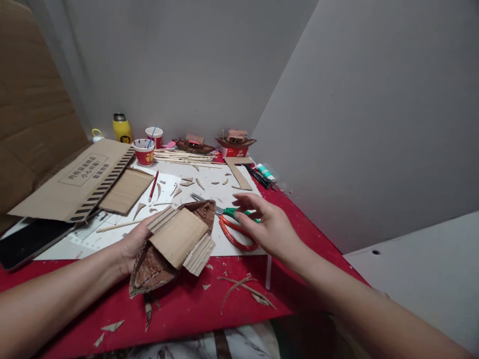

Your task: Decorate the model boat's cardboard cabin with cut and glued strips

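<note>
My left hand (133, 244) grips a brown cardboard model boat (153, 271) from its left side, tilted over the table's near edge. Across the hull lies a tan cardboard roof piece (180, 237), with ridged corrugated strips (199, 255) showing at its two sides. The fingers of that hand are mostly hidden behind the boat. My right hand (267, 222) hovers to the right with fingers apart and nothing in them. Just beside and partly behind it, scissors with orange and green handles (239, 239) lie on the white paper, blades pointing to the back left.
Cardboard scraps (200, 183) litter the white board (209, 174) on a red tablecloth (179, 314). A red pencil (153, 185), large cardboard sheets (75, 179) and a phone (33, 244) lie left. Paper cups (144, 153), wooden sticks (187, 158) and two model boats (236, 142) stand behind.
</note>
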A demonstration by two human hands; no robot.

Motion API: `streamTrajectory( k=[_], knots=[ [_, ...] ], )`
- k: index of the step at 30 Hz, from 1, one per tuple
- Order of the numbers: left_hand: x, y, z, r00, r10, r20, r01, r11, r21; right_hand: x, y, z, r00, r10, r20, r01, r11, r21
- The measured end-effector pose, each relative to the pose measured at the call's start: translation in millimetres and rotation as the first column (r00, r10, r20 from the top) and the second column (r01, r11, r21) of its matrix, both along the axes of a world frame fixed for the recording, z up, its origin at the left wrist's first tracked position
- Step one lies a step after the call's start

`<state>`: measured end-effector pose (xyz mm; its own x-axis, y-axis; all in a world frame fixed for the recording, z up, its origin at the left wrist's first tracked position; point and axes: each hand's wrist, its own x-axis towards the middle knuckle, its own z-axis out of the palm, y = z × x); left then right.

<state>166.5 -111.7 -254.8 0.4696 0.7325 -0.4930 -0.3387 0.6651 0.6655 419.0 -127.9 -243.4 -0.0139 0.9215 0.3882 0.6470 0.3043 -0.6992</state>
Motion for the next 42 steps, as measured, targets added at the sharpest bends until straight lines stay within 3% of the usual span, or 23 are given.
streamTrajectory(
  k=[5, 10, 17, 22, 25, 29, 31, 34, 42],
  knots=[
    [0.4, 5.3, -1.6, 1.0, 0.011, -0.007, -0.012, 0.99, -0.143, -14.2, -15.0, -0.3, 0.99, 0.136, -0.049, -0.128, 0.983, 0.131],
    [-2.0, 6.9, -5.1, 0.998, 0.016, 0.058, -0.006, 0.987, -0.158, -28.5, -22.7, 2.7, 0.951, 0.267, -0.154, -0.253, 0.962, 0.104],
    [-0.3, 4.9, -2.3, 0.988, -0.141, 0.06, 0.148, 0.982, -0.115, -23.1, -1.3, 1.6, 0.956, 0.257, -0.144, -0.275, 0.954, -0.117],
    [2.6, 0.5, 1.9, 0.993, -0.1, 0.058, 0.105, 0.989, -0.104, -31.1, 7.9, 3.0, 0.926, 0.299, -0.229, -0.368, 0.849, -0.378],
    [0.7, 5.3, 1.9, 0.992, -0.067, 0.104, 0.079, 0.99, -0.118, -38.0, 12.6, 2.6, 0.879, 0.173, -0.444, -0.382, 0.813, -0.439],
    [-6.5, 17.2, -6.2, 0.987, -0.068, 0.147, 0.066, 0.998, 0.017, -34.4, 23.4, 3.1, 0.765, -0.03, -0.643, -0.308, 0.86, -0.407],
    [-8.8, 22.1, -11.6, 0.992, -0.047, 0.119, 0.038, 0.996, 0.078, -26.7, 30.7, 3.9, 0.748, -0.094, -0.657, -0.228, 0.893, -0.387],
    [-8.0, 24.4, -17.4, 0.997, 0.076, -0.008, -0.073, 0.983, 0.171, -13.3, 42.0, 5.5, 0.718, -0.195, -0.668, -0.127, 0.907, -0.401],
    [1.7, 11.2, -21.7, 0.98, 0.127, -0.153, -0.053, 0.91, 0.411, -3.6, 66.3, 1.9, 0.705, -0.314, -0.636, -0.105, 0.84, -0.532]
  ],
)
